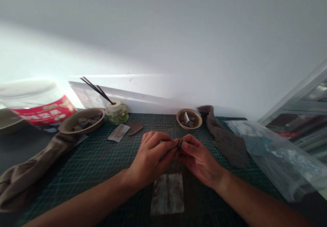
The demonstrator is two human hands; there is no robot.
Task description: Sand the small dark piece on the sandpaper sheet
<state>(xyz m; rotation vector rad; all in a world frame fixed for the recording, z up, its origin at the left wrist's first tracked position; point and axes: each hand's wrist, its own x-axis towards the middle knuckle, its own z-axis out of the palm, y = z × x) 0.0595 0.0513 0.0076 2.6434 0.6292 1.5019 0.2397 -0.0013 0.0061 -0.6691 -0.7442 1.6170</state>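
Observation:
My left hand (153, 155) and my right hand (198, 157) meet above the middle of a green cutting mat (102, 165). A small dark brownish piece (180, 142) is pinched between the fingertips of both hands; its exact shape is blurred. Just below the hands, a whitish rectangle with brown stains (167, 194) lies flat on the mat. Beyond my left hand are a pale sheet piece (119, 133) and a brown one (134, 126), side by side.
A small bowl (180, 123) holds brown pieces and a folded paper. At left stand a larger bowl (66, 127), a reed diffuser (117, 114), a red-labelled jar (48, 112) and a brown cloth (38, 165). Rightward lie a grey-brown cloth (228, 145) and clear plastic bags (276, 159).

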